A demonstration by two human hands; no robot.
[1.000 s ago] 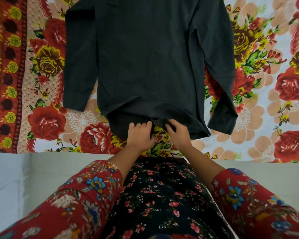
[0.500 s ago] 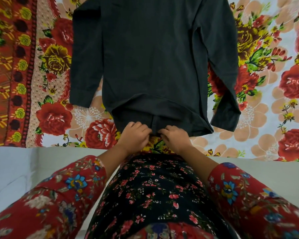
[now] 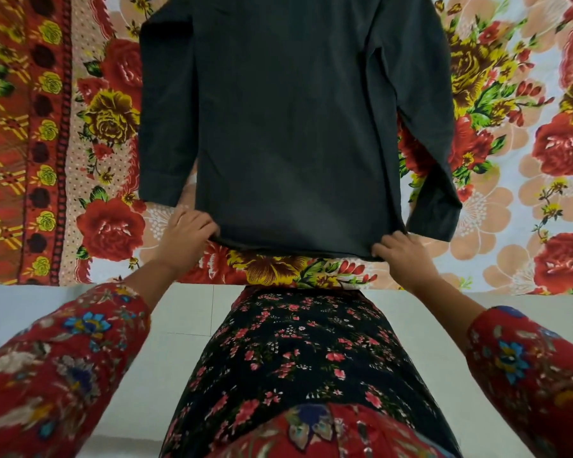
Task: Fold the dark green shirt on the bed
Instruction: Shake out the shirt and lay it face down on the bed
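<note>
The dark green shirt [image 3: 295, 120] lies flat on the bed, hem toward me, its collar end cut off by the top edge. Both long sleeves hang down along its sides, cuffs near the hem. My left hand [image 3: 187, 231] grips the hem's left corner. At the right corner my right hand [image 3: 402, 254] pinches the hem. The hem is stretched straight between the two hands.
A floral bedsheet [image 3: 526, 160] in red, yellow and peach covers the bed, with a red patterned border [image 3: 24, 143] on the left. The bed's near edge [image 3: 192, 282] runs just in front of my body. Pale floor tiles [image 3: 179, 325] lie below.
My hands were together at the middle of the hem; they have slid apart to its two corners, and the bunched hem is now pulled straight and flat.
</note>
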